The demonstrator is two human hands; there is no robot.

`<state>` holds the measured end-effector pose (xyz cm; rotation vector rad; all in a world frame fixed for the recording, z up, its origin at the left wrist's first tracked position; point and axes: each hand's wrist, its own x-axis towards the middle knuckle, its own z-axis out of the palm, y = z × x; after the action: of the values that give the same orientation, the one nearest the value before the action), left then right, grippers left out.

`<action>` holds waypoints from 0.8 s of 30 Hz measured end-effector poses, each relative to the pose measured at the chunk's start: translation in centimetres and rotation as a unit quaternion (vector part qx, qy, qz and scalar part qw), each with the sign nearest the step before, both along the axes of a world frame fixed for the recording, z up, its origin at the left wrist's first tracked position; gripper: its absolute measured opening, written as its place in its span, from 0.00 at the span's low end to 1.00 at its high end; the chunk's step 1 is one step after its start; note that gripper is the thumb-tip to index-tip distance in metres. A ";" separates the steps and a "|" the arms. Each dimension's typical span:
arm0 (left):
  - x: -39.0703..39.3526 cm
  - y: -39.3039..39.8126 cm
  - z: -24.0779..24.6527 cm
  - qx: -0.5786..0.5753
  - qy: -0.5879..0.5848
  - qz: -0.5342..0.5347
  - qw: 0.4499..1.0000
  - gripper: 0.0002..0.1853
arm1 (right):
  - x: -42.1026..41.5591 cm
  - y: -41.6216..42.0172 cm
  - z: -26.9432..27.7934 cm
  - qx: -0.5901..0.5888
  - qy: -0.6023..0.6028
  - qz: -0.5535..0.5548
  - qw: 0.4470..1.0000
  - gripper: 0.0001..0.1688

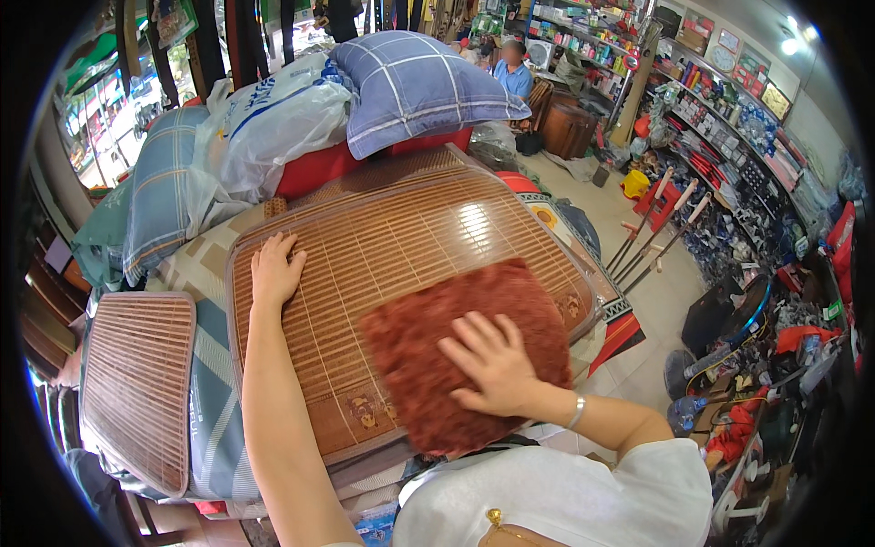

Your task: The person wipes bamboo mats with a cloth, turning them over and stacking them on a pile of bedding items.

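Observation:
A reddish-brown plush square pad (pixel 424 342) lies on the near right part of a large bamboo mat (pixel 328 287). My right hand (pixel 495 366) rests flat on the pad with its fingers spread, a silver bracelet on the wrist. My left hand (pixel 275 268) lies on the mat's far left corner, fingers slightly apart, holding nothing. The mat has a grey edge binding and is stacked on other mats and cloths. A smaller bamboo mat (pixel 140 383) lies to the left on a grey patterned cloth.
A blue checked pillow (pixel 417 85), a plastic-bagged item (pixel 280 123) and another checked pillow (pixel 160 184) lie beyond the mat. Wooden-handled canes (pixel 649 225) stand at the right, near a yellow stool (pixel 635 184). Packed shelves line the right wall. A person in blue (pixel 514 75) sits far back.

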<state>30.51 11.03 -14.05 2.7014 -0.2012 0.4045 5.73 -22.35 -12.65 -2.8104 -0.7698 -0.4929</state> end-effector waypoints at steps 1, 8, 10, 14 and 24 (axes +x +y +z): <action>0.2 -0.1 -0.3 0.000 0.000 -0.003 1.000 0.26 | 0.1 2.0 0.1 0.017 -0.006 0.042 0.999 0.44; 0.6 0.0 -0.4 -0.005 -0.004 -0.015 1.000 0.26 | -0.8 13.1 -0.4 0.014 -0.019 0.215 0.976 0.48; 0.8 0.3 -0.6 -0.024 0.000 -0.027 0.999 0.25 | -0.7 12.6 -0.3 0.016 -0.012 0.227 0.974 0.49; 0.9 0.7 -0.4 -0.040 -0.004 -0.037 0.999 0.25 | -0.4 8.1 0.3 0.016 0.003 0.203 0.979 0.48; 0.7 0.7 -0.6 -0.020 -0.009 -0.032 0.999 0.25 | 1.4 -14.6 -0.2 -0.018 0.015 -0.045 0.999 0.44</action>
<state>31.22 11.76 -14.63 2.6453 -0.2822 0.4102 7.13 -36.96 -12.83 -2.8880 -0.6558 -0.4551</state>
